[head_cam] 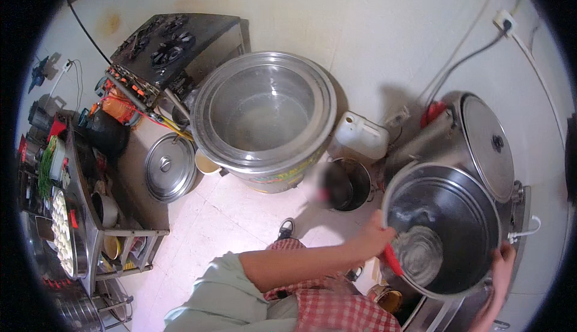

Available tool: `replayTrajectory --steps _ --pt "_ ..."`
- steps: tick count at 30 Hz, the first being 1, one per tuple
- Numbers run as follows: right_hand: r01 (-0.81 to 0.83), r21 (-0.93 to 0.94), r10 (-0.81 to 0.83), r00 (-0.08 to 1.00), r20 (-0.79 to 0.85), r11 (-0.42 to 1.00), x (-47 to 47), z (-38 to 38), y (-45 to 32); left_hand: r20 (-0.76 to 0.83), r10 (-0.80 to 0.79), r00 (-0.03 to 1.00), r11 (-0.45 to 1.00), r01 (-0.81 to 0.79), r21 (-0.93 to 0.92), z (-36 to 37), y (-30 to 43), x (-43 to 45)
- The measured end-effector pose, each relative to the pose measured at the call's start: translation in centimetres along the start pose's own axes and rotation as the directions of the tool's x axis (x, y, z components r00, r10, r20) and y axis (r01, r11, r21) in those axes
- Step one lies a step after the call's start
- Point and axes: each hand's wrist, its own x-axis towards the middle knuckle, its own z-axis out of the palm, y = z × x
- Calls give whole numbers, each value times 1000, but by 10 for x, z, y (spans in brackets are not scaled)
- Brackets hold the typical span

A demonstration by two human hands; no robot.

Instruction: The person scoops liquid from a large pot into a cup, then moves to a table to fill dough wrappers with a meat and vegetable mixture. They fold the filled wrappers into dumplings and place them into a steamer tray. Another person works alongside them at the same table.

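A large deep metal pot (pixel 469 223) is tilted at the right, with a little cloudy liquid (pixel 417 255) in its lower left part. My left hand (pixel 376 237) grips its left rim; a red handle (pixel 393 259) lies against the rim by the fingers. My right hand (pixel 502 257) is on the pot's right side, its fingers partly hidden behind the rim. A big round metal cooker (pixel 263 165) stands on the floor by the wall, open at the top, with liquid inside.
A tall metal vessel with a lid (pixel 489 147), a plastic jerrycan (pixel 360 136) and a smaller pot (pixel 360 183) stand near the wall. A lid (pixel 169 167) leans left of the cooker. At the left are a gas stove (pixel 207 29) and a laden metal rack (pixel 130 232).
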Motion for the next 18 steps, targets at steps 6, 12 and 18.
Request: replayTrajectory --steps 6,12,18 --pt "459 -94 -452 888 85 883 32 184 -206 -195 -184 963 957 130 -258 -188 25 14" --pt "732 -425 -719 656 230 532 55 288 -387 78 433 898 836 -433 336 -353 -119 147" --pt "729 -613 -752 578 316 303 68 368 -511 -157 27 987 911 -89 -403 -356 -124 205"
